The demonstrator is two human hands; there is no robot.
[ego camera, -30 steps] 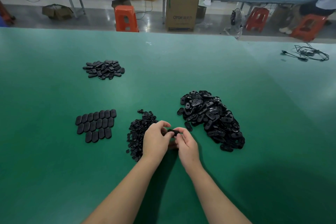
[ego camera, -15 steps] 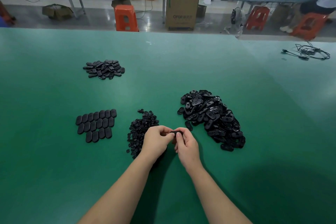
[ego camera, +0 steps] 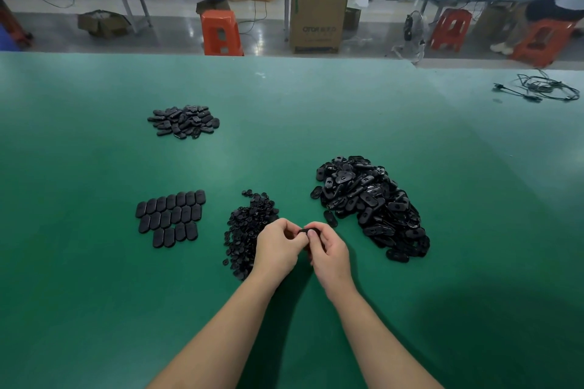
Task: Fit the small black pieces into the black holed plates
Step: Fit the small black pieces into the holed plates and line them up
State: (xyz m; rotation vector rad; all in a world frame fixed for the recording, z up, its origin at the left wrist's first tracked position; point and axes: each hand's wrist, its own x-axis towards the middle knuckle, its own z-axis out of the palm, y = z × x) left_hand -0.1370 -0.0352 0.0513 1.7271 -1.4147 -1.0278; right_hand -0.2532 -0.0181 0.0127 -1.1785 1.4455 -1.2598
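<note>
Low over the green table (ego camera: 94,309), both bare forearms reach forward and the two hands meet knuckle to knuckle. The left hand (ego camera: 278,246) has its fingers curled inward, fingertips turned toward the right hand (ego camera: 330,251), whose thumb and forefinger pinch a black plate (ego camera: 305,231) between the two hands. Only a sliver of that plate shows above the thumbs; whether the left fingers also grip it or a small piece cannot be told.

Just left of the hands, partly hidden under the left wrist, lies a heap of small black pieces (ego camera: 249,224). To the right spreads a larger pile of holed plates (ego camera: 369,202), with one loose plate (ego camera: 330,218) lying just beside the right hand's knuckles. Farther left, flat black ovals sit in neat rows (ego camera: 170,216), and a smaller heap (ego camera: 183,121) lies well beyond them. A black cable (ego camera: 537,88) is coiled at the far right edge. Past the table stand an orange stool (ego camera: 221,33) and a cardboard box (ego camera: 317,20).
</note>
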